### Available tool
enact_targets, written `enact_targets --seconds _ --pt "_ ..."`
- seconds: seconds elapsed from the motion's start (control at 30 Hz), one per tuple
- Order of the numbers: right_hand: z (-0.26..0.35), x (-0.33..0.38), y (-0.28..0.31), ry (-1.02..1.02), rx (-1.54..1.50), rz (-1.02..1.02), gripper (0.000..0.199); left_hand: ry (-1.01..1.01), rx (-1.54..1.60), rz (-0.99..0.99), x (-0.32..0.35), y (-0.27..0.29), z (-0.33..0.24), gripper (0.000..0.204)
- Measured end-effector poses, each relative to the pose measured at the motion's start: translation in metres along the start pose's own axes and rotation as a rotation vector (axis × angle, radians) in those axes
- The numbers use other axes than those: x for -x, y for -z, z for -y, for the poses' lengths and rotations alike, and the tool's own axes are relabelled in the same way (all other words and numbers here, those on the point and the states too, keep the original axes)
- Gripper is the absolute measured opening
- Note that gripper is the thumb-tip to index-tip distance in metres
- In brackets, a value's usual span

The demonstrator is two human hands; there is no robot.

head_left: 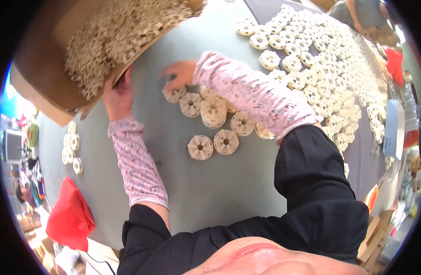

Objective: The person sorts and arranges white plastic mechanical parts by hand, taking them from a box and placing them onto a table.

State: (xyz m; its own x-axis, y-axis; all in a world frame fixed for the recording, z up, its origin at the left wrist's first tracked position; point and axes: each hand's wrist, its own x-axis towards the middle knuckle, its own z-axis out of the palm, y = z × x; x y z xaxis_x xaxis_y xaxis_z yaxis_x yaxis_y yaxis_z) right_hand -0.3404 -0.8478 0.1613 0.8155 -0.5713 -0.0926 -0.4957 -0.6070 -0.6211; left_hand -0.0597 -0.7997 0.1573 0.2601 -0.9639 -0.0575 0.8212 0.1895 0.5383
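My left hand point(117, 96) grips the lower edge of a brown cardboard box point(45, 68), tilted and full of small cream parts point(114, 32). My right hand point(179, 74) reaches across the grey table point(210, 183), its fingers resting on a cream round wheel-shaped piece point(174, 94). More such slotted discs point(213, 112) lie in a cluster just under my right forearm, some stacked. Two discs point(213, 144) lie apart, nearer to me. Both forearms wear pink patterned sleeves over black sleeves.
A wide field of the same cream discs point(329, 59) covers the table's far right. A short row of discs point(72, 149) lies at the left edge. A red cloth point(68, 215) hangs lower left. Another person point(364, 16) stands at the far end.
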Motion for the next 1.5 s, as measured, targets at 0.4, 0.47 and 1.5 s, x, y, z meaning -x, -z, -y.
enact_targets --seconds 0.4,0.47,1.5 --pt "0.035 0.123 -0.026 0.28 0.209 0.2 0.049 0.028 -0.223 -0.145 0.058 0.027 0.038 0.037" --pt "0.04 0.145 -0.032 0.305 0.149 0.229 0.048 0.032 -0.251 -0.142 0.068 0.027 0.043 0.038" --pt "0.15 0.377 -0.136 -0.045 0.159 -0.636 0.067 -0.77 -1.576 0.208 0.428 -0.036 0.108 0.048"
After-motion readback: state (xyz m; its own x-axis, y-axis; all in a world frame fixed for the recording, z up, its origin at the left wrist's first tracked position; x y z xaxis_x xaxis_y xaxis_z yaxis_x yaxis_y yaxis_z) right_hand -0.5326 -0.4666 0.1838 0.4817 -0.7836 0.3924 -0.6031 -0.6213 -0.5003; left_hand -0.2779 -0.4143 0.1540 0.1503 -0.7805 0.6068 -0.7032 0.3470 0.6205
